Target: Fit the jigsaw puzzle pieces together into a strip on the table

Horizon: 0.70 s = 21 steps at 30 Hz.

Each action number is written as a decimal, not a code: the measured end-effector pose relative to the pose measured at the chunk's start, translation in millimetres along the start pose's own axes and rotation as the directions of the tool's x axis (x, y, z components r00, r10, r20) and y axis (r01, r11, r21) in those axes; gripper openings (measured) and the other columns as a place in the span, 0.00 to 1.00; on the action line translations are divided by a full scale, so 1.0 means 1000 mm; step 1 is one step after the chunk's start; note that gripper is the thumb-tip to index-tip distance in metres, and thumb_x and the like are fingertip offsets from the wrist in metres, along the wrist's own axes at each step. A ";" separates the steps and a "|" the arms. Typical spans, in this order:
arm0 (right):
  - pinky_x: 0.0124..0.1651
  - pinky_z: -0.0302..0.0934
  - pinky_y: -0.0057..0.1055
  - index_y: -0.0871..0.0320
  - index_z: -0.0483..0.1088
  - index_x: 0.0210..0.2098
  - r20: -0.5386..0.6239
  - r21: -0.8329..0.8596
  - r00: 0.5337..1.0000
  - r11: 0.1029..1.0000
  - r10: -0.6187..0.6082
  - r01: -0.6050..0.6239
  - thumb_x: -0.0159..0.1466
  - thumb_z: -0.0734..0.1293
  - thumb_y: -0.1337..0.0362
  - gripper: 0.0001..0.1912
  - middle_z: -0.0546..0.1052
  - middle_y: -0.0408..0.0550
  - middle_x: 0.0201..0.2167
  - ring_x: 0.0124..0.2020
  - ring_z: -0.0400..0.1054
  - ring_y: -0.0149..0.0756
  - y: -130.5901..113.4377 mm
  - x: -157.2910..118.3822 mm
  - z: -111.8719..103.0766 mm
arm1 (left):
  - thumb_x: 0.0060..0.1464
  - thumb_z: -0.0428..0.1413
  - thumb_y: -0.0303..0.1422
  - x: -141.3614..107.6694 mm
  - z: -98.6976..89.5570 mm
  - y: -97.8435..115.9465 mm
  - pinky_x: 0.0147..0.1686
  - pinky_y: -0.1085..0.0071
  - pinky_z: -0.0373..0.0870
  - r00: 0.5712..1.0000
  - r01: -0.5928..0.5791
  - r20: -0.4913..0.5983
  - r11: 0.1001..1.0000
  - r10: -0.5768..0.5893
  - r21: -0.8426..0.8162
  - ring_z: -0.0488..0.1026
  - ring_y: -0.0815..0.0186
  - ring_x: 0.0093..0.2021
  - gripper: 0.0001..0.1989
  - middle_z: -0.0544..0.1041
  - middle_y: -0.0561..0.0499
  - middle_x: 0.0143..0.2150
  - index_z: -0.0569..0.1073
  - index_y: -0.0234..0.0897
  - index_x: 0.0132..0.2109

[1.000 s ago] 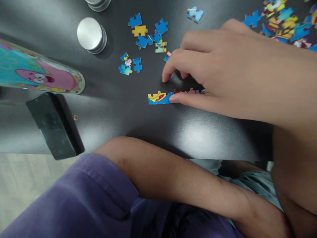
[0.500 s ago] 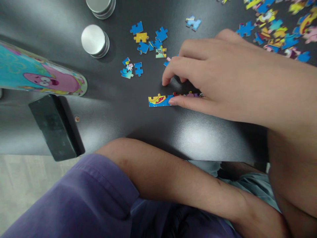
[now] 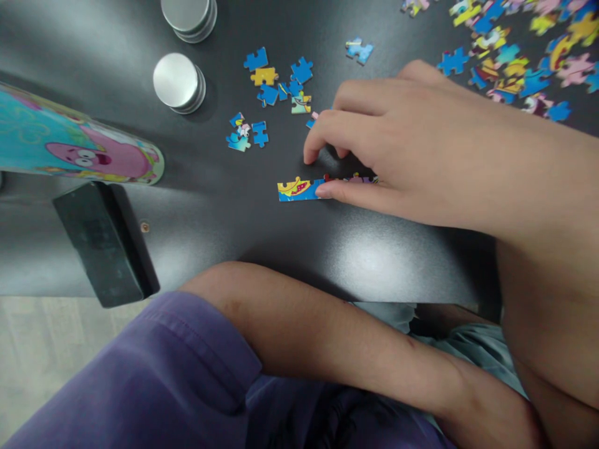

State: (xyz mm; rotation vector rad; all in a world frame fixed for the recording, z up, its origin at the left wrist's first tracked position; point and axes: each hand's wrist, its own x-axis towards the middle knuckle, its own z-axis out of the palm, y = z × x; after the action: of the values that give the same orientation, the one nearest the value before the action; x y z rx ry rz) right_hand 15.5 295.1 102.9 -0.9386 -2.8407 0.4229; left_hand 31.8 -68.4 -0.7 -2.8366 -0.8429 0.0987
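My right hand [image 3: 374, 137] reaches in from the right over the dark table, palm down. Its thumb tip rests on a narrow strip of joined puzzle pieces [image 3: 294, 190], yellow and blue at the left end, with red and purple parts behind the thumb. The index finger is bent and stands apart from the thumb, above the strip. Further fingers curl behind it, and the space under the palm is partly hidden. A small blue and pink piece [image 3: 311, 123] shows just beyond the fingers. My left forearm crosses the bottom of the view, but its hand is out of sight.
Loose pieces [image 3: 267, 95] lie left of the hand, one piece [image 3: 359, 50] beyond it, and a large pile [image 3: 510, 62] at upper right. Two round metal tins [image 3: 175, 80] [image 3: 187, 14], a cartoon-printed container [image 3: 107, 149] and a black phone-like object [image 3: 105, 243] stand or lie at left.
The view has shifted slightly, so the table items appear a little further left, and the loose pieces slightly lower. The thumb stays on the strip, and the hand's pose looks the same.
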 end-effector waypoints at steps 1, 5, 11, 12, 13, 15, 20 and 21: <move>0.68 0.68 0.58 0.50 0.79 0.69 -0.001 -0.003 1.000 1.000 -0.003 0.003 0.89 0.72 0.50 0.16 0.83 0.54 0.66 0.67 0.84 0.61 0.000 0.000 0.000 | 0.50 0.63 0.50 -0.005 -0.001 -0.008 0.18 0.46 0.64 0.996 0.052 0.078 0.999 -0.053 0.012 0.88 0.45 0.45 0.05 0.79 0.47 0.37 0.81 0.71 0.28; 0.67 0.68 0.58 0.50 0.79 0.70 -0.006 -0.011 1.000 1.000 -0.009 0.009 0.89 0.73 0.50 0.17 0.83 0.54 0.66 0.66 0.84 0.62 0.000 0.000 0.001 | 0.50 0.63 0.50 -0.018 0.001 -0.019 0.18 0.46 0.64 0.963 0.143 0.226 0.989 -0.149 0.045 0.88 0.45 0.47 0.04 0.79 0.47 0.38 0.81 0.70 0.28; 0.64 0.67 0.56 0.50 0.79 0.70 -0.022 -0.013 1.000 1.000 -0.021 0.021 0.88 0.73 0.50 0.17 0.83 0.53 0.66 0.64 0.84 0.61 0.000 -0.001 0.002 | 0.59 0.55 0.51 0.007 0.038 0.072 0.17 0.50 0.56 0.744 -0.452 -0.645 0.841 0.172 -0.296 0.88 0.57 0.54 0.18 0.71 0.47 0.32 0.69 0.67 0.21; 0.65 0.67 0.55 0.50 0.79 0.69 -0.018 -0.012 1.000 1.000 -0.013 0.013 0.88 0.73 0.50 0.17 0.83 0.52 0.66 0.64 0.84 0.60 0.000 -0.001 0.002 | 0.63 0.54 0.47 0.012 0.047 0.090 0.17 0.51 0.55 0.554 -0.638 -0.823 0.698 0.122 -0.325 0.88 0.68 0.59 0.19 0.72 0.50 0.32 0.69 0.67 0.22; 0.65 0.67 0.55 0.49 0.79 0.69 -0.009 -0.007 1.000 1.000 -0.008 0.008 0.88 0.74 0.50 0.17 0.82 0.52 0.66 0.64 0.84 0.59 0.000 -0.001 0.002 | 0.65 0.52 0.44 0.016 0.055 0.105 0.18 0.50 0.55 0.504 -0.712 -0.861 0.599 0.074 -0.365 0.85 0.76 0.65 0.19 0.76 0.52 0.34 0.70 0.66 0.24; 0.65 0.66 0.55 0.49 0.79 0.69 -0.007 -0.004 1.000 1.000 -0.003 0.003 0.88 0.73 0.50 0.16 0.82 0.51 0.66 0.64 0.84 0.59 0.001 -0.001 0.002 | 0.66 0.50 0.44 0.021 0.066 0.122 0.17 0.47 0.48 0.501 -0.777 -0.863 0.476 0.070 -0.412 0.84 0.82 0.67 0.19 0.79 0.54 0.37 0.68 0.65 0.25; 0.66 0.66 0.54 0.48 0.79 0.70 -0.019 -0.006 1.000 1.000 -0.006 0.006 0.88 0.72 0.49 0.18 0.83 0.52 0.66 0.63 0.84 0.58 0.000 0.000 0.001 | 0.63 0.48 0.53 0.018 0.050 0.090 0.15 0.47 0.47 0.563 -0.775 -0.765 0.522 0.313 -0.356 0.82 0.72 0.73 0.14 0.86 0.57 0.47 0.77 0.71 0.33; 0.66 0.67 0.55 0.49 0.79 0.70 -0.013 -0.007 1.000 1.000 0.001 -0.002 0.88 0.71 0.50 0.18 0.83 0.53 0.66 0.63 0.84 0.59 0.000 0.000 0.000 | 0.63 0.49 0.53 0.015 0.042 0.074 0.14 0.49 0.48 0.614 -0.724 -0.711 0.603 0.343 -0.334 0.85 0.66 0.69 0.14 0.85 0.55 0.45 0.77 0.72 0.33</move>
State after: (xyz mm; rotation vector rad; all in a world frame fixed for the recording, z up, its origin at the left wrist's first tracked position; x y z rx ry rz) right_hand 15.5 294.6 102.7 -0.9413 -2.8318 0.4062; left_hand 79.1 -114.5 -56.1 -3.2364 0.2807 -1.1219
